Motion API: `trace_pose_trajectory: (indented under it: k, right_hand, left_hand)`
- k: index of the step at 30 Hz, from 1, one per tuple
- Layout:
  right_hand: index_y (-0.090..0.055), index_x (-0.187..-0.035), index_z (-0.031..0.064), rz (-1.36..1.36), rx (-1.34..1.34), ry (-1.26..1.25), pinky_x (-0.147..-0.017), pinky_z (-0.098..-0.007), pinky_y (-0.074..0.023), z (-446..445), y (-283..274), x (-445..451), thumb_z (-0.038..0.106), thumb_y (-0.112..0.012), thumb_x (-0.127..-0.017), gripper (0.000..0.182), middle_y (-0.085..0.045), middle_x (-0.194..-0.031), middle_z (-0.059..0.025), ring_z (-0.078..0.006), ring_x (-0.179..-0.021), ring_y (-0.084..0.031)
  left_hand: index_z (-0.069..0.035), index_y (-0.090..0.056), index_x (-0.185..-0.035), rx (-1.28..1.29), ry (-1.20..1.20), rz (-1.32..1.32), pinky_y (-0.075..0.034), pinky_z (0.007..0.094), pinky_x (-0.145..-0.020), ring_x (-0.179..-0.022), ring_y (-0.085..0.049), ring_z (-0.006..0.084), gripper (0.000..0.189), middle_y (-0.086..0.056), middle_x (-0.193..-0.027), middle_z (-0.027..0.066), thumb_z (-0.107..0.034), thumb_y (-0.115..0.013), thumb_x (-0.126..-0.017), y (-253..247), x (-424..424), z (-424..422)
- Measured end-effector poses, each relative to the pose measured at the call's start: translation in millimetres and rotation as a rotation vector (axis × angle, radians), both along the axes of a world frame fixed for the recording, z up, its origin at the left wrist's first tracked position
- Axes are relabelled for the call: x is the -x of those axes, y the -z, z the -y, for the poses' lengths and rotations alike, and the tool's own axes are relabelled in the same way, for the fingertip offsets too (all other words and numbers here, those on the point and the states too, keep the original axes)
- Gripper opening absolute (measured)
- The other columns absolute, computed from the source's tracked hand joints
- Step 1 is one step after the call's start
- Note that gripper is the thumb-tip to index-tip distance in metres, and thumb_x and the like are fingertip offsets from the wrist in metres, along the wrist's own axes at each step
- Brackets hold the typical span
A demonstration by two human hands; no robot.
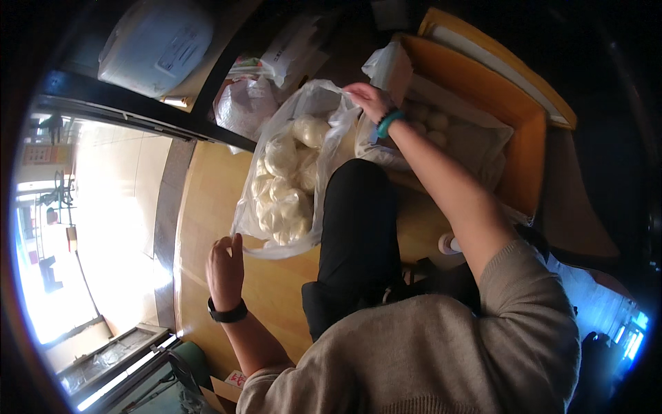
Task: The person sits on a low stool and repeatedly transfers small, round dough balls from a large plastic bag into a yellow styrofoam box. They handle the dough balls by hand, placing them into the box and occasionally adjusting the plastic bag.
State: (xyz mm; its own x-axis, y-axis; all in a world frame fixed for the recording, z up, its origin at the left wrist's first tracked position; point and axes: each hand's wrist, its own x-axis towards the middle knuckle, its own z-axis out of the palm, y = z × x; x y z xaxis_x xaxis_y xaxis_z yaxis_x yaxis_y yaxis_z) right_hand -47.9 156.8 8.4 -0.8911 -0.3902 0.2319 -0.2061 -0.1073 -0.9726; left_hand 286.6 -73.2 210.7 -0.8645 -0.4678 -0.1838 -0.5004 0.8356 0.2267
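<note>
A clear plastic bag (325, 211) spreads in front of my knee with its mouth held wide. Inside lie several pale round balls (282, 158), some of which look wrapped in thin film; what they are made of I cannot tell. My left hand (226, 269) pinches the near left corner of the bag's rim between thumb and fingers. At the far right corner, my right hand (370, 101) grips the same rim, its arm stretched past an orange-brown box (522, 155). That box has a plastic liner (473, 134) with several similar round things (437, 124) in shadow, partly hidden by my forearm.
A pale plastic jug (155, 46) stands at the upper left behind a dark frame bar (124, 103). Beyond the bag sits a whitish plastic bundle (245, 106). Bright light enters by a doorway (114, 207) on the left. A small carton (220, 388) bears red writing.
</note>
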Motion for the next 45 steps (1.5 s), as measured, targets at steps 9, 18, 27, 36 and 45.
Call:
trace_pose_trajectory:
  k: [9,18,27,36,45]
  right_hand:
    - [-0.053,-0.089,0.0037,0.334,-0.464,0.761,-0.071,-0.0303,-0.0441,-90,64,60,0.022,-0.057,-0.076,0.024,-0.059,-0.086,-0.0089,-0.02,-0.079,-0.056]
    - [-0.015,-0.128,-0.0028,0.315,-0.958,0.424,-0.094,-0.0367,-0.0295,-64,44,134,0.061,-0.046,-0.068,0.093,-0.025,-0.13,-0.0204,-0.0296,-0.116,-0.033]
    - [-0.047,-0.106,0.0082,0.205,-0.698,0.375,-0.078,-0.0358,-0.0412,-104,69,95,0.042,-0.046,-0.077,0.045,-0.053,-0.103,-0.017,-0.0307,-0.094,-0.051]
    - [-0.046,-0.108,0.0072,-0.278,-1.043,0.508,-0.079,-0.0399,-0.0408,-108,68,91,0.034,-0.041,-0.081,0.038,-0.055,-0.099,-0.018,-0.0317,-0.09,-0.052]
    - [-0.038,-0.118,0.0091,0.245,-0.544,0.324,-0.082,-0.0369,-0.0393,-83,66,118,0.037,-0.048,-0.078,0.05,-0.045,-0.113,-0.0168,-0.0322,-0.095,-0.049]
  left_hand:
    - [-0.002,-0.054,-0.098,-0.574,0.581,-0.59,-0.038,0.0323,-0.083,-0.096,-0.049,0.0313,0.021,-0.051,-0.105,0.0173,-0.004,-0.048,-0.078,9,180,-113]
    - [-0.001,-0.048,-0.097,-0.241,0.858,-0.341,-0.041,0.0365,-0.076,-0.093,-0.05,0.0332,0.026,-0.051,-0.099,0.0201,-0.018,-0.048,-0.077,204,452,-157]
    - [-0.002,-0.042,-0.111,-1.106,0.217,-0.039,-0.043,0.0353,-0.076,-0.097,-0.049,0.0292,0.041,-0.05,-0.106,0.0182,-0.027,-0.049,-0.079,270,478,-176]
    - [0.002,-0.046,-0.107,-0.493,0.548,-0.055,-0.04,0.0361,-0.079,-0.094,-0.048,0.0315,0.046,-0.047,-0.106,0.0189,-0.035,-0.041,-0.08,274,479,-180]
    - [0.001,-0.057,-0.094,-0.998,-0.004,-0.122,-0.043,0.033,-0.07,-0.079,-0.054,0.0222,0.071,-0.059,-0.084,0.0124,-0.06,-0.024,-0.079,291,482,-162]
